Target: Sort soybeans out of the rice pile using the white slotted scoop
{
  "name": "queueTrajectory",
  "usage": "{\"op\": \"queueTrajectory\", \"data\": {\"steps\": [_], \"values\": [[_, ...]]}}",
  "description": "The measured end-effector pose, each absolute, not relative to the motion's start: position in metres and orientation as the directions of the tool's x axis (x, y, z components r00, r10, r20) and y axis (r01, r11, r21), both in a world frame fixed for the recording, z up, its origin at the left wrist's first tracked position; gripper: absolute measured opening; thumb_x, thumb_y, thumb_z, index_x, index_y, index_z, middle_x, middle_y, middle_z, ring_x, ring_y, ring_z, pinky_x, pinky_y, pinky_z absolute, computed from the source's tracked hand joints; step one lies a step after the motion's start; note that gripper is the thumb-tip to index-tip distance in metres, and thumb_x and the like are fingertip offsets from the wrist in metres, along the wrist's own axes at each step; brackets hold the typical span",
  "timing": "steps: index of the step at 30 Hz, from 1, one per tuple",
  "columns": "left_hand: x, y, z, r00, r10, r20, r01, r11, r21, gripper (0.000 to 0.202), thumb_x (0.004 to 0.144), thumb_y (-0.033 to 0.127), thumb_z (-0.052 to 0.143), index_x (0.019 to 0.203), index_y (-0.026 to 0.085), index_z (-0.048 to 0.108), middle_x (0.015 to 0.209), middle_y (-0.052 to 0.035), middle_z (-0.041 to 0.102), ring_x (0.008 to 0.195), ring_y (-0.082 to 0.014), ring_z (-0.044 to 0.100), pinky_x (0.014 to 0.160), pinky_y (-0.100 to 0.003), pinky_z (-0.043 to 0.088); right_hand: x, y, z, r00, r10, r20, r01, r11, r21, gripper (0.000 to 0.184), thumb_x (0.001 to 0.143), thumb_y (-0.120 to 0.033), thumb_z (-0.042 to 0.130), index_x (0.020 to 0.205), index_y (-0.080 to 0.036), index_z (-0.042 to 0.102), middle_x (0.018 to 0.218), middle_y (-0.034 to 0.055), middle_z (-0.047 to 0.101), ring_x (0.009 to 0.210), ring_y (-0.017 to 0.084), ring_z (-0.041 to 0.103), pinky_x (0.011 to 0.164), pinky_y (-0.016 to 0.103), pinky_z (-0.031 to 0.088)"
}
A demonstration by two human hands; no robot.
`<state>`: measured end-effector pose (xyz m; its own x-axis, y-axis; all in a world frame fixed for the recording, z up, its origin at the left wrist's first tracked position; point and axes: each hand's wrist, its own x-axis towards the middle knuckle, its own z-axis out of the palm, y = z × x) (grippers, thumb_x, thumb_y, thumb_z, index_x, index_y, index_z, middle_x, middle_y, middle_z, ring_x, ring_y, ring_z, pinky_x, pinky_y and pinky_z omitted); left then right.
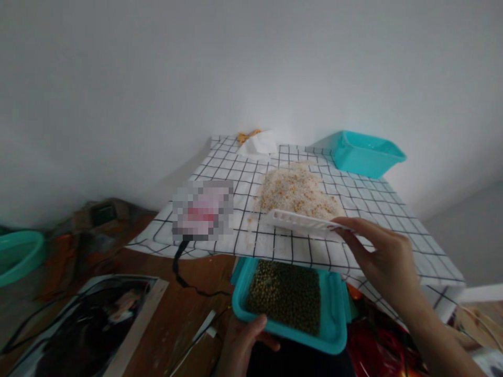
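Observation:
My left hand grips the near left corner of a teal tray full of small green beans, held just below the table's front edge. My right hand holds a flat white slotted plastic piece by its right end. That piece lies at the near edge of a pile of white grains mixed with yellow bits, spread on the black-and-white checked cloth.
An empty teal tub stands at the table's far right. A white packet lies at the far edge. A blurred pink object with a black cable sits left. A framed picture lies below left.

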<state>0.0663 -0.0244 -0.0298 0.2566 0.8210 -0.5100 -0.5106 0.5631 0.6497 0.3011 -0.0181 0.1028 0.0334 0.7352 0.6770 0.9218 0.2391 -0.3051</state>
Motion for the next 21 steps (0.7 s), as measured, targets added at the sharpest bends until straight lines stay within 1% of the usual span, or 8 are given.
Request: {"op": "queueTrajectory", "data": {"steps": [2, 4, 6, 9, 11, 13, 16, 21], "values": [[0.065, -0.027, -0.029, 0.235, 0.844, -0.482, -0.500, 0.530, 0.685, 0.027, 0.055, 0.025, 0.093, 0.077, 0.017, 0.078, 0.066, -0.0053, 0.079, 0.054, -0.0226, 0.071, 0.039, -0.028, 0.059, 0.309, -0.012, 0.098, 0.064, 0.702, 0.709, 0.942, 0.192, -0.275, 0.012, 0.095, -0.023, 0.064, 0.097, -0.020, 0.076, 0.093, 0.0044, 0.082, 0.080, 0.020, 0.078, 0.071, 0.026, 0.062], [0.064, -0.029, -0.028, 0.218, 0.859, -0.463, -0.479, 0.508, 0.716, 0.022, 0.057, 0.025, 0.092, 0.070, 0.017, 0.077, 0.063, -0.0047, 0.077, 0.052, -0.0210, 0.069, 0.041, -0.029, 0.060, 0.317, -0.007, 0.095, 0.105, 0.684, 0.722, 0.952, 0.140, -0.272, 0.013, 0.094, -0.026, 0.065, 0.097, -0.020, 0.077, 0.091, 0.0049, 0.082, 0.075, 0.020, 0.078, 0.066, 0.027, 0.061], [0.064, -0.030, -0.025, 0.204, 0.860, -0.468, -0.467, 0.505, 0.725, 0.023, 0.057, 0.025, 0.091, 0.074, 0.017, 0.077, 0.062, -0.0040, 0.077, 0.053, -0.0213, 0.069, 0.041, -0.030, 0.060, 0.324, -0.004, 0.094, 0.143, 0.683, 0.716, 0.955, 0.096, -0.282, 0.015, 0.094, -0.028, 0.065, 0.096, -0.021, 0.078, 0.088, 0.0051, 0.081, 0.069, 0.020, 0.077, 0.063, 0.028, 0.060], [0.066, -0.031, -0.020, 0.153, 0.860, -0.487, -0.475, 0.496, 0.727, 0.033, 0.057, 0.025, 0.090, 0.086, 0.018, 0.079, 0.066, -0.0027, 0.078, 0.057, -0.0221, 0.070, 0.040, -0.029, 0.058, 0.330, -0.003, 0.096, 0.191, 0.678, 0.710, 0.950, 0.053, -0.307, 0.019, 0.094, -0.031, 0.064, 0.096, -0.019, 0.079, 0.086, 0.0061, 0.081, 0.066, 0.020, 0.075, 0.062, 0.029, 0.059], [0.068, -0.031, -0.018, 0.150, 0.857, -0.492, -0.467, 0.500, 0.729, 0.035, 0.055, 0.027, 0.090, 0.087, 0.019, 0.079, 0.067, -0.0017, 0.079, 0.057, -0.0223, 0.070, 0.039, -0.028, 0.057, 0.331, -0.002, 0.098, 0.227, 0.667, 0.709, 0.942, 0.034, -0.334, 0.021, 0.094, -0.032, 0.063, 0.097, -0.019, 0.079, 0.086, 0.0067, 0.081, 0.066, 0.020, 0.075, 0.062, 0.029, 0.059], [0.069, -0.032, -0.017, 0.142, 0.866, -0.480, -0.453, 0.488, 0.746, 0.032, 0.057, 0.028, 0.090, 0.086, 0.019, 0.079, 0.068, -0.0010, 0.080, 0.058, -0.0218, 0.071, 0.039, -0.028, 0.057, 0.330, 0.000, 0.100, 0.256, 0.668, 0.699, 0.932, 0.022, -0.362, 0.022, 0.094, -0.033, 0.062, 0.099, -0.019, 0.079, 0.087, 0.0070, 0.081, 0.067, 0.021, 0.075, 0.061, 0.030, 0.058], [0.070, -0.034, -0.016, 0.092, 0.884, -0.459, -0.446, 0.449, 0.774, 0.031, 0.060, 0.027, 0.088, 0.089, 0.020, 0.079, 0.068, 0.0006, 0.080, 0.058, -0.0207, 0.071, 0.039, -0.026, 0.057, 0.327, 0.005, 0.104, 0.264, 0.682, 0.682, 0.923, 0.026, -0.384, 0.022, 0.094, -0.033, 0.062, 0.099, -0.020, 0.079, 0.090, 0.0070, 0.081, 0.070, 0.021, 0.075, 0.065, 0.031, 0.059], [0.069, -0.035, -0.017, 0.115, 0.869, -0.482, -0.422, 0.482, 0.768, 0.033, 0.058, 0.031, 0.089, 0.088, 0.020, 0.078, 0.068, -0.0014, 0.080, 0.059, -0.0221, 0.071, 0.042, -0.028, 0.058, 0.318, 0.010, 0.111, 0.281, 0.668, 0.689, 0.912, 0.037, -0.408, 0.019, 0.093, -0.032, 0.063, 0.099, -0.022, 0.079, 0.091, 0.0055, 0.081, 0.071, 0.020, 0.074, 0.067, 0.032, 0.059]]}}
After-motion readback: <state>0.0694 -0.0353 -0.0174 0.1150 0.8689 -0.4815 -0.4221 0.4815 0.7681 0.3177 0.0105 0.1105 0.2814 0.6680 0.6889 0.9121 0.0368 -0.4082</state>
